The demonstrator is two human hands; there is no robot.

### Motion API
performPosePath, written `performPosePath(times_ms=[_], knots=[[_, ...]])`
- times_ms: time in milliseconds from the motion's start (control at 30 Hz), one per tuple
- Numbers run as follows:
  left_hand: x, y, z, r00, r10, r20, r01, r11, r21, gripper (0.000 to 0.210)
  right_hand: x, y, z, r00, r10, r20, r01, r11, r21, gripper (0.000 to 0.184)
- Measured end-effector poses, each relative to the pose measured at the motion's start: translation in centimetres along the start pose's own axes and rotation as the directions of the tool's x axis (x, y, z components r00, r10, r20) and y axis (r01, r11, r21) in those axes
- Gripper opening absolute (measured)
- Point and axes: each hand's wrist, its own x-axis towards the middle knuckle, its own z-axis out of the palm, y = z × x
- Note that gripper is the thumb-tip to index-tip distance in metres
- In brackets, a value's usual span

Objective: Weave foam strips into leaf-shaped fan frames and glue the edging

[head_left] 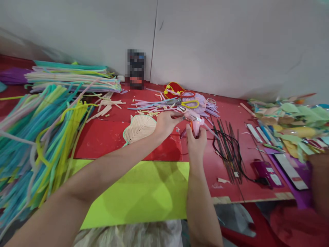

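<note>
My right hand (196, 139) is wrapped round the handle of a pink hot glue gun (197, 120), with a glue stick poking out of its back. My left hand (167, 124) is closed at the front of the gun, close to its nozzle; whatever its fingertips pinch is too small to make out. Left of that hand lies a cream leaf-shaped piece (140, 127) made of pipe cleaners, edged in pale green. It rests on a red board (100, 140). Behind the hands are scissors with yellow handles (190, 103) among lilac pipe cleaner pieces (151, 104).
Bundles of coloured pipe cleaners (51, 137) fill the left side. Dark wire stems (231, 147) and a black cord (240, 161) lie right, beside a purple box (267, 173) and a phone (290, 171). A yellow-green sheet (138, 192) covers the near edge. A wall (218, 48) stands behind.
</note>
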Motion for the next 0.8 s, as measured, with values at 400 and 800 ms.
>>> performPosePath(times_ms=[400,800], knots=[[-0.4,0.2,-0.4,0.996,-0.088,0.003,0.088,0.993,-0.075,0.013,-0.3,-0.1,0.0,1.000,-0.017,0.015,0.017,1.000,0.016,0.049],[5.2,-1.8,-8.2,0.944,0.293,-0.153,-0.167,0.823,0.543,0.015,-0.3,-0.7,-0.3,0.993,-0.060,-0.100,0.058,0.998,-0.024,0.051]])
